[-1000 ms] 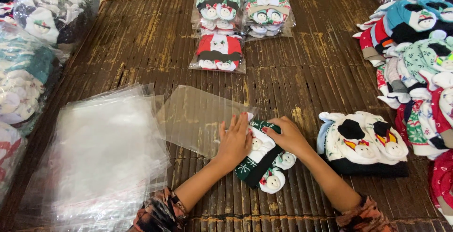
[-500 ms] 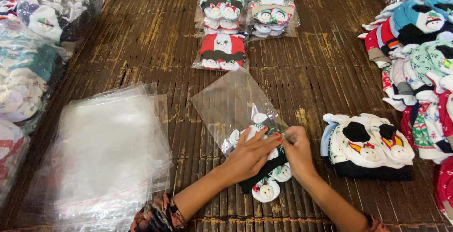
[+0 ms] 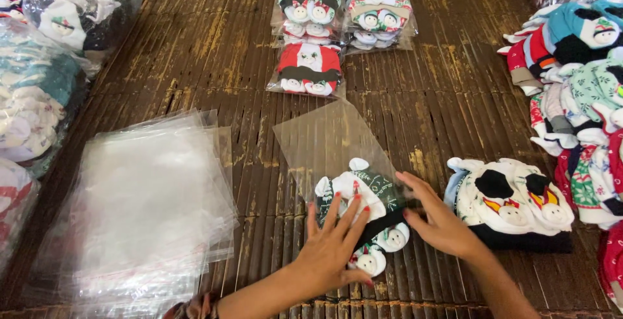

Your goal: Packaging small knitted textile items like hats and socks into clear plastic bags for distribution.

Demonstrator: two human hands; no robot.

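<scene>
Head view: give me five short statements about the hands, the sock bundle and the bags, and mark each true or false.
1. Both hands, left hand and right hand, touch the sock bundle. True.
2. The sock bundle is partly inside a clear plastic bag. True.
3. The stack of empty clear bags lies to the right of the hands. False: it lies to their left.
4. The packed sock bags at the far side of the mat are held by the left hand. False: no hand touches them.
5. A loose pile of socks sits just right of the right hand. True.
</scene>
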